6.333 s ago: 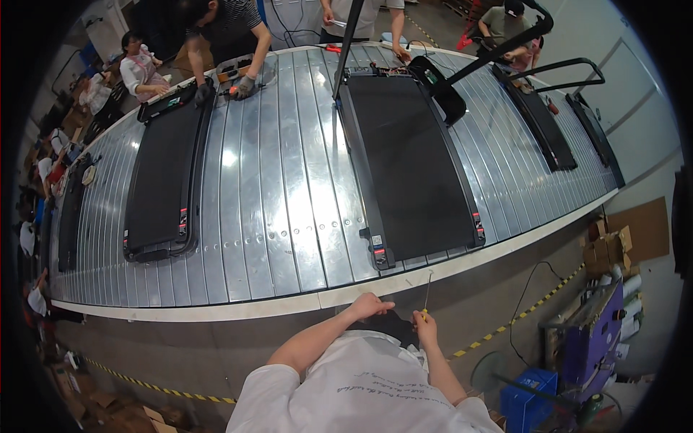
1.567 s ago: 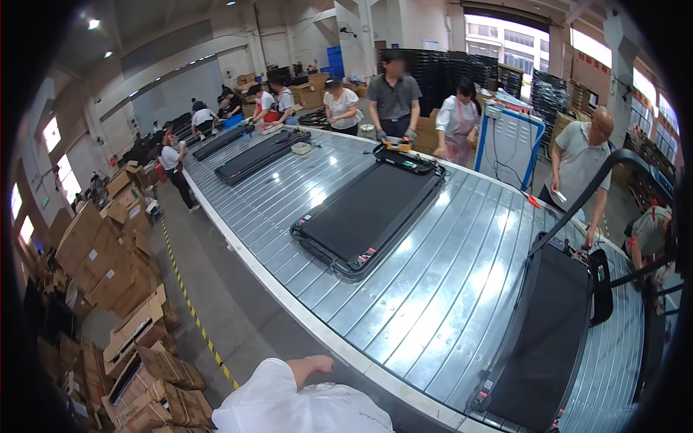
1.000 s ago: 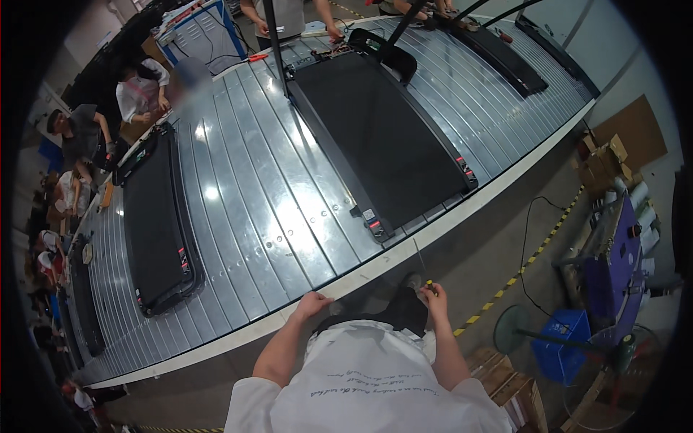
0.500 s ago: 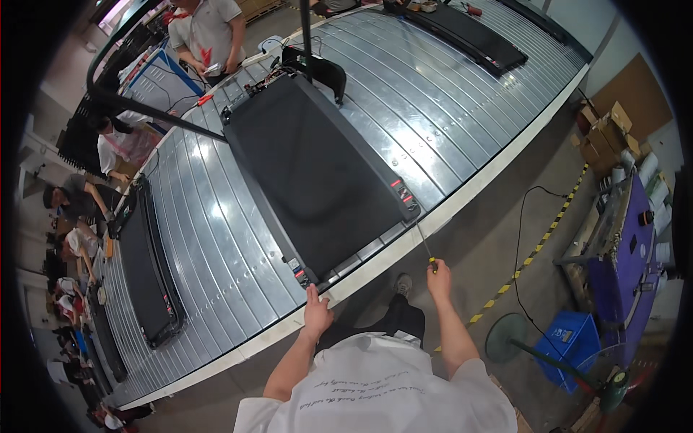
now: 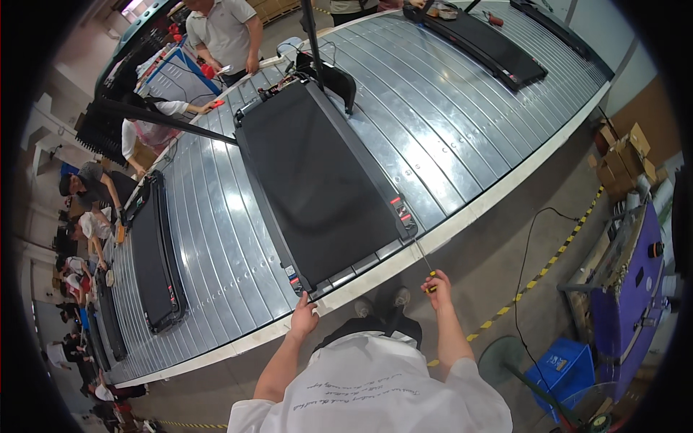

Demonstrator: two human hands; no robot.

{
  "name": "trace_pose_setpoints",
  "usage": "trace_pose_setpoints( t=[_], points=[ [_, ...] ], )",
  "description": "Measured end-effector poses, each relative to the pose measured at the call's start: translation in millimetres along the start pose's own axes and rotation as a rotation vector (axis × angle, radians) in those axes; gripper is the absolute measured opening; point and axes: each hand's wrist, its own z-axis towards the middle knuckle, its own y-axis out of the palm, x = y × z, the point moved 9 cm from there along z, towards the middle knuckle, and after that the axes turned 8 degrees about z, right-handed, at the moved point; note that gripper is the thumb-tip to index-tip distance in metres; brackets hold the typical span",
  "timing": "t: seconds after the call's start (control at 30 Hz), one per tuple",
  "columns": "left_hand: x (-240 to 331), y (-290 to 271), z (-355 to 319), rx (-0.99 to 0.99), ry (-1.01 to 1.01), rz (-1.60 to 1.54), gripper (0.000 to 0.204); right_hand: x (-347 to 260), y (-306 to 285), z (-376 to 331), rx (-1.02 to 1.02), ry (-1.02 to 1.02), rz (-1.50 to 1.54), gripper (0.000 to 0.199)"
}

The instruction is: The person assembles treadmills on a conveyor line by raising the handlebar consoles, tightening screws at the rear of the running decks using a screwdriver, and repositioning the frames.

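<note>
A black treadmill [image 5: 321, 187] lies flat on the metal slat line, its near end at the pale edge. My right hand [image 5: 439, 290] is closed round the yellow-and-black handle of a screwdriver [image 5: 431, 275]. The thin shaft runs up to the treadmill's near right corner; whether the tip sits in a screw is too small to tell. At the near left corner, my left hand [image 5: 304, 317] holds nothing, with a finger stretched out to the end cap [image 5: 303, 284]. Its other fingers are partly hidden.
More treadmills lie on the line, one to the left [image 5: 155, 260] and one far right [image 5: 484, 50]. Co-workers stand along the far side. To my right are a blue bin [image 5: 564, 366], a purple machine [image 5: 632, 289], cartons [image 5: 626, 166] and a floor cable [image 5: 530, 231].
The view has shifted slightly. My right hand has changed its grip on the screwdriver handle, while the shaft stays at the right corner. A co-worker's arm now reaches to a red item across the line.
</note>
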Motion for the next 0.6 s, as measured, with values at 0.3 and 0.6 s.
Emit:
trace_pose_setpoints(
  t=[0.3, 0.6],
  points=[
    [-47, -23, -41, 0.028, 0.104, -0.219, 0.033, 82, -52, -4, 0.041, 0.181, 0.511, 0.049],
    [-246, 14, -164, -0.056, -0.14, -0.241, 0.031, 32, 90, -204, 0.15, -1.235, -1.044, 0.068]
  ],
)
